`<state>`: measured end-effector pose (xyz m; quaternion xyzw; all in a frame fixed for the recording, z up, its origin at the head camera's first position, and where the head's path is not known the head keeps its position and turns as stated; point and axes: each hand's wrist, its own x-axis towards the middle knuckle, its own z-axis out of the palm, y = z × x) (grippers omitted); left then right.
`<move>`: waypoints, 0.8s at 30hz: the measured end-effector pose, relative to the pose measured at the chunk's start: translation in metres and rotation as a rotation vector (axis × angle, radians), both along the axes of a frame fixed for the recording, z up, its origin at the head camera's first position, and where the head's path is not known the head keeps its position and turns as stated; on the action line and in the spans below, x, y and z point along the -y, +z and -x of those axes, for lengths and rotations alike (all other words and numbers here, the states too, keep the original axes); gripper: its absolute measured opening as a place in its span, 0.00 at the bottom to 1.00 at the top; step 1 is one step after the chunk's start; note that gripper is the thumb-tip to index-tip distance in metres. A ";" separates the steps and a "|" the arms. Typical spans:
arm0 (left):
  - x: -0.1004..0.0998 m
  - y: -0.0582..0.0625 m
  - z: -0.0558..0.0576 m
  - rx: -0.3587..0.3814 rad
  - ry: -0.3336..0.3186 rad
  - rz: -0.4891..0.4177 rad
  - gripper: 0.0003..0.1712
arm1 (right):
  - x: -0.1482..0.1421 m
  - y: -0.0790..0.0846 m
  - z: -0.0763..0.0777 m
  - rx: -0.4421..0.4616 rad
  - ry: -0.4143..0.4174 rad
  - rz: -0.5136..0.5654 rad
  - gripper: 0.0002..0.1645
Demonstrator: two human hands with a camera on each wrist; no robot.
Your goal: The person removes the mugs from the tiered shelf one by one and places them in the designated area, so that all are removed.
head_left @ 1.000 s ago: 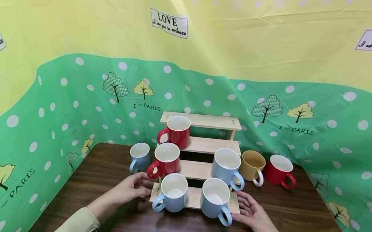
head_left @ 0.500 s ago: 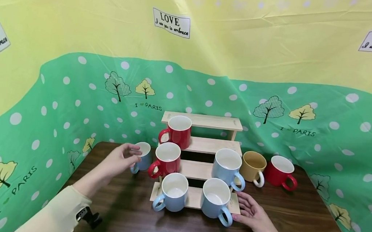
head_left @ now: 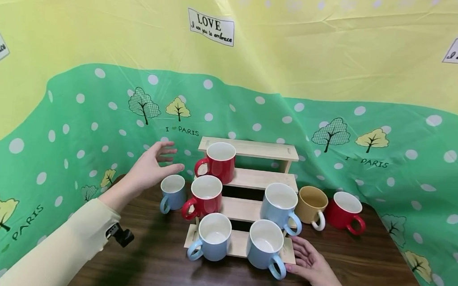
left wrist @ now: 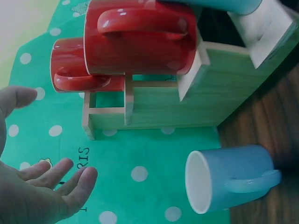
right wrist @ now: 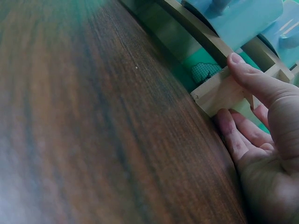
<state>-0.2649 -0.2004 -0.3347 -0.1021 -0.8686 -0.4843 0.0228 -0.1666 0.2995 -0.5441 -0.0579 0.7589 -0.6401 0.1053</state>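
My left hand [head_left: 148, 166] is raised above and behind the blue mug [head_left: 173, 193] left of the rack, fingers spread, holding nothing. In the left wrist view that blue mug [left wrist: 231, 179] is apart from the fingers. My right hand [head_left: 311, 264] grips the lower right end of the stepped wooden rack [head_left: 241, 209]; the right wrist view shows the thumb on its edge and fingers by its side panel. On the rack stand a red mug [head_left: 221, 164] and, lower, another red mug [head_left: 207, 196], a blue mug [head_left: 278, 205] at right, and two blue mugs [head_left: 215, 238] in front.
Right of the rack, a tan mug [head_left: 310, 205] with a white handle and a red mug [head_left: 344, 210] stand on the dark wood table [head_left: 364, 270]. A green and yellow printed cloth [head_left: 255, 113] hangs behind and at both sides.
My left hand has left the rack's lower left side and risen up and back, past the blue mug to above it. The right hand and the mugs have stayed in place.
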 end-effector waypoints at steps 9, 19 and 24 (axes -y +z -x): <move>-0.015 0.010 0.017 -0.076 -0.064 -0.041 0.57 | 0.000 0.001 0.000 0.010 0.000 -0.009 0.52; -0.041 0.008 0.026 -0.196 -0.114 -0.058 0.59 | 0.000 0.001 0.001 0.009 -0.001 -0.003 0.52; -0.054 0.011 0.031 -0.199 -0.120 -0.027 0.60 | -0.001 0.000 0.001 0.010 -0.003 -0.006 0.52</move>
